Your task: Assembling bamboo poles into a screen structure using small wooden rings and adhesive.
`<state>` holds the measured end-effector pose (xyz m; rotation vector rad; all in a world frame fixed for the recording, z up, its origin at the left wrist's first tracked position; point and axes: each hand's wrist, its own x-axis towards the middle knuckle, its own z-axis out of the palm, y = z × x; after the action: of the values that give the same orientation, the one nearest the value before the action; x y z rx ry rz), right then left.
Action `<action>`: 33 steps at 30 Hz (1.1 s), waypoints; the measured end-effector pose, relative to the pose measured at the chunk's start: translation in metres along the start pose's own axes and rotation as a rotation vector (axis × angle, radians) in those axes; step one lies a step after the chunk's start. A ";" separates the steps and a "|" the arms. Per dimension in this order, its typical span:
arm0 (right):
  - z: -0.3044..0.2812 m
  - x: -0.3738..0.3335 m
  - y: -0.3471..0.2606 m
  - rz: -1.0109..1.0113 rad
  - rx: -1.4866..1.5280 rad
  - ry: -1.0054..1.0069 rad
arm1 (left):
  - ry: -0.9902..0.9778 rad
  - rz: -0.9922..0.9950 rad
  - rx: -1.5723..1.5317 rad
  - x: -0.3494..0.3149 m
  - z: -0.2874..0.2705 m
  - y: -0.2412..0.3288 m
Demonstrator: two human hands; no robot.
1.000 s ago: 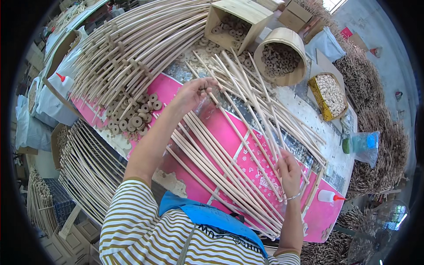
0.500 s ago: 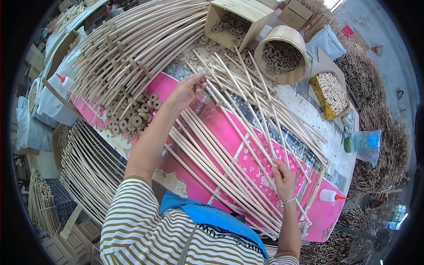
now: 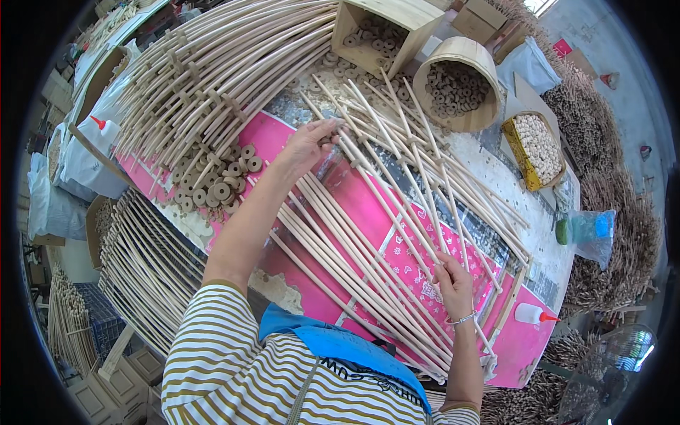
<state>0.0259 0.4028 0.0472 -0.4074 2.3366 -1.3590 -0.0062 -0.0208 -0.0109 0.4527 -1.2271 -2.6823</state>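
Observation:
My right hand (image 3: 455, 283) is closed around the near part of a pale wooden rod (image 3: 397, 212) that slants away to the far left. At the rod's far end the fingers of my left hand (image 3: 312, 147) are pinched together. The rod's tip is at those fingertips; what they hold is hidden. Several more rods (image 3: 354, 262) lie side by side on the pink table covering, below and between my arms. Beyond my hands a crossed heap of rods (image 3: 467, 188) has small round discs fitted along some of them.
Loose wooden discs (image 3: 219, 188) are piled left of my left forearm, beside stacked rods (image 3: 212, 64). At the back stand a wooden box (image 3: 418, 32) and a tub (image 3: 489, 64) of discs. A yellow box (image 3: 516, 152) holds pale beads. A glue bottle (image 3: 528, 313) lies at right.
My left hand has turned slightly at the rod's far end, its fingertips shifting a little. My right hand keeps its grip on the rod. The whole view has shifted slightly.

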 end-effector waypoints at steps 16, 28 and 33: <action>0.028 0.009 -0.015 -0.371 -0.523 0.095 | 0.066 -0.071 0.289 -0.052 0.025 -0.009; 0.052 -0.015 0.027 -0.124 -0.508 -0.173 | 0.267 0.094 0.175 -0.085 -0.043 0.027; 0.041 -0.021 0.028 0.050 -0.245 -0.132 | 0.272 0.164 0.344 -0.082 -0.055 0.033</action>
<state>0.0631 0.3947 0.0089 -0.4914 2.3920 -0.9937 0.0900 -0.0598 -0.0024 0.7003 -1.5640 -2.1916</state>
